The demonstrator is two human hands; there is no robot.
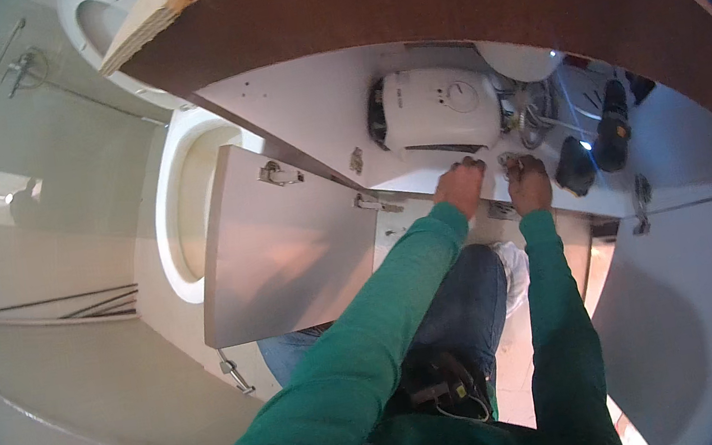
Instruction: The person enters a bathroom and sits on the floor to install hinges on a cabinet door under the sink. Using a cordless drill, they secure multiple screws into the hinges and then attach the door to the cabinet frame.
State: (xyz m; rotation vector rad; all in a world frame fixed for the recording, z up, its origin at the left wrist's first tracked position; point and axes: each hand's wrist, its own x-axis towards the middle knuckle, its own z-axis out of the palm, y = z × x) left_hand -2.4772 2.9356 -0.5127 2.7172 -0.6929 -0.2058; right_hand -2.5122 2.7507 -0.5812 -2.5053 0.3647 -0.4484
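Below, left hand (461, 186) flat on cabinet floor's edge (424, 187), right hand (528, 183) pinching small metal fitting (510, 162), white water heater (436, 108) behind

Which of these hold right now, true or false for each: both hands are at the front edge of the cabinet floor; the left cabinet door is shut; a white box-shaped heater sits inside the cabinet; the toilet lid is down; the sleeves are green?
1. Both hands are at the front edge of the cabinet floor. True: the left hand and the right hand rest there side by side.
2. The left cabinet door is shut. False: it is swung open.
3. A white heater sits inside the cabinet. True.
4. The lid of the toilet is down. False: the bowl is open.
5. The sleeves are green. True.
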